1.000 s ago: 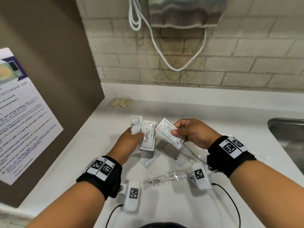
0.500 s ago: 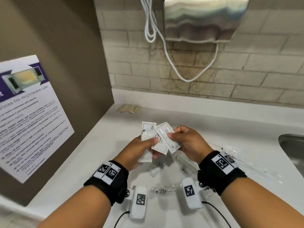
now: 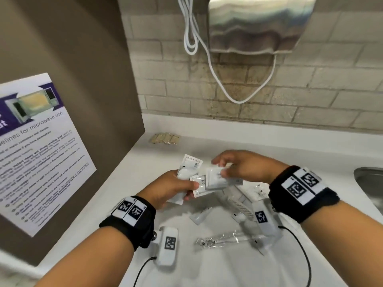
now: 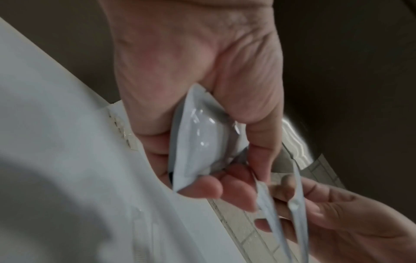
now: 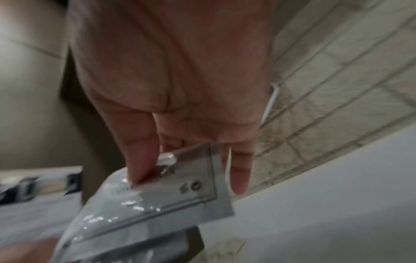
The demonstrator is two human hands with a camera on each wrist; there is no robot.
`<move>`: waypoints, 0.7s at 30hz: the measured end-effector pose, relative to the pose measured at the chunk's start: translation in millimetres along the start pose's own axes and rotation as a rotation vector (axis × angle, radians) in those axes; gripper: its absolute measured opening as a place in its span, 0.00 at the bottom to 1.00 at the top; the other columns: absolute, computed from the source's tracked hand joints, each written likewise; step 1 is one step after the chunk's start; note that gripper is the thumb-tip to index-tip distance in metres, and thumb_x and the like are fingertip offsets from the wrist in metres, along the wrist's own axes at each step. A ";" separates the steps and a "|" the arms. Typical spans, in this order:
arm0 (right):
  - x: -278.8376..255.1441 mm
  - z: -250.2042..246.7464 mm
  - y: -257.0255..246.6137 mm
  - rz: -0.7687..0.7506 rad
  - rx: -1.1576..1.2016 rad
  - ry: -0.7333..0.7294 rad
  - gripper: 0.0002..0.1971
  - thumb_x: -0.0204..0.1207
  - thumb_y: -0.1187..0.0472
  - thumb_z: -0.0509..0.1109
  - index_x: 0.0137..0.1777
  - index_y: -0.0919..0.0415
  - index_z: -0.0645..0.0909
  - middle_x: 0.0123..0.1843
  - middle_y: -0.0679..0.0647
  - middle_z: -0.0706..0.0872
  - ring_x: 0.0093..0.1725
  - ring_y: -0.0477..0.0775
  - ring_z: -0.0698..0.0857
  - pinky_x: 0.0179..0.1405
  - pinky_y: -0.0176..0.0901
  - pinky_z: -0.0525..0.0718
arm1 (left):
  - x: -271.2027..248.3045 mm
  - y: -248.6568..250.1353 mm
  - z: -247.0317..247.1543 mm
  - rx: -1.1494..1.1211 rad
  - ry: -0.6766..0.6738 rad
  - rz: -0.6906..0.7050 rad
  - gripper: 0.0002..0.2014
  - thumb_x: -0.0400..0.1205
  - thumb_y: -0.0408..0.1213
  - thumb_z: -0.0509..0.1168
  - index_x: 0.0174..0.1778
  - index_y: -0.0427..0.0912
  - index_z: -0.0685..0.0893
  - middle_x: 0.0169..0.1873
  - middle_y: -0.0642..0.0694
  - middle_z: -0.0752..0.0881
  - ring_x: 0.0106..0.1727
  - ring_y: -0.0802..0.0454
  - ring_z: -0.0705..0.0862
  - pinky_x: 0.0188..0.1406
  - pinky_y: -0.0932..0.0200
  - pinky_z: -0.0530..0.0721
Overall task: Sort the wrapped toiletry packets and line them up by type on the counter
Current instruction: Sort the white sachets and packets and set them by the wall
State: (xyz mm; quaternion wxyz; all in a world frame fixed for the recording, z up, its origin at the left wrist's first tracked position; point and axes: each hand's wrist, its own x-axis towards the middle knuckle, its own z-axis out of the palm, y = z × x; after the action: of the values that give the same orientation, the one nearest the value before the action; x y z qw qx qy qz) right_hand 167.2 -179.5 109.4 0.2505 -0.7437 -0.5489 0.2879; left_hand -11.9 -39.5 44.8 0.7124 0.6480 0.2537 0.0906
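Observation:
Above the white counter (image 3: 217, 266) my left hand (image 3: 172, 189) grips several white wrapped packets (image 3: 189, 166), fanned upward. In the left wrist view the puffy packet (image 4: 198, 142) sits between thumb and curled fingers. My right hand (image 3: 238, 168) pinches another white packet (image 3: 217, 179) and lays it over the left hand's stack; in the right wrist view its thumb presses on that packet (image 5: 175, 188). Below the hands lie a white tube packet (image 3: 200, 216), a wrapped comb (image 3: 240, 206) and a clear-wrapped toothbrush (image 3: 226, 239). A row of tan packets (image 3: 165, 139) lies at the back.
A brown partition with a microwave poster (image 3: 37, 152) closes off the left. A steel sink (image 3: 371, 183) is sunk in at the right. A steel dispenser (image 3: 259, 23) and white cable (image 3: 207, 59) hang on the tiled wall behind.
My right hand has brought its packet left and down onto the packets in my left hand. The head view has tilted upward, showing more of the wall.

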 end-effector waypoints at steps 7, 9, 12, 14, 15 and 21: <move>10.0 38.3 16.8 0.151 0.221 0.123 0.13 0.81 0.65 0.63 0.62 0.49 0.75 0.42 0.52 0.82 0.31 0.48 0.78 0.31 0.41 0.76 | 11.1 -9.7 5.6 -0.309 0.034 -0.099 0.10 0.83 0.39 0.64 0.52 0.37 0.86 0.39 0.38 0.88 0.35 0.44 0.89 0.38 0.53 0.88; 8.0 43.1 29.6 0.262 0.486 0.257 0.15 0.81 0.69 0.57 0.63 0.55 0.78 0.33 0.53 0.78 0.23 0.48 0.75 0.24 0.39 0.73 | 11.7 -12.6 1.9 -0.479 0.027 -0.188 0.17 0.84 0.45 0.56 0.52 0.36 0.85 0.37 0.38 0.87 0.35 0.41 0.88 0.37 0.52 0.87; 6.3 51.7 39.5 0.449 0.660 0.361 0.12 0.80 0.69 0.55 0.38 0.61 0.77 0.28 0.57 0.71 0.24 0.54 0.70 0.27 0.44 0.67 | 13.5 -14.1 -0.3 -0.587 0.073 -0.275 0.19 0.79 0.42 0.55 0.48 0.29 0.84 0.39 0.34 0.86 0.39 0.38 0.87 0.43 0.47 0.87; 5.7 56.1 38.8 0.534 0.828 0.382 0.15 0.85 0.59 0.58 0.35 0.61 0.71 0.28 0.58 0.69 0.23 0.53 0.67 0.25 0.42 0.64 | 14.3 -14.0 1.9 -0.587 0.098 -0.319 0.18 0.77 0.34 0.54 0.53 0.24 0.82 0.44 0.31 0.87 0.44 0.36 0.88 0.48 0.44 0.87; 5.4 57.4 37.2 0.551 0.892 0.383 0.18 0.86 0.53 0.58 0.35 0.61 0.70 0.27 0.57 0.68 0.22 0.52 0.67 0.24 0.40 0.64 | 14.2 -13.6 4.6 -0.570 0.106 -0.331 0.18 0.78 0.30 0.54 0.56 0.23 0.81 0.46 0.30 0.87 0.45 0.36 0.88 0.49 0.43 0.88; 9.1 76.2 22.0 0.448 1.022 0.247 0.18 0.82 0.47 0.64 0.37 0.60 0.73 0.25 0.53 0.71 0.22 0.50 0.68 0.22 0.38 0.66 | 26.2 -9.1 20.9 -0.560 0.225 -0.101 0.16 0.81 0.19 0.58 0.64 0.28 0.79 0.54 0.30 0.86 0.48 0.37 0.88 0.52 0.43 0.87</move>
State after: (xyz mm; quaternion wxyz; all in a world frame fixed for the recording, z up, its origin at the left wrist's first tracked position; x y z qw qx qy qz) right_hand 130.5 -172.4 38.9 0.5737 -0.6544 -0.1352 0.4737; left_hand 18.7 -47.1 30.3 0.8345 0.3987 0.3280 0.1926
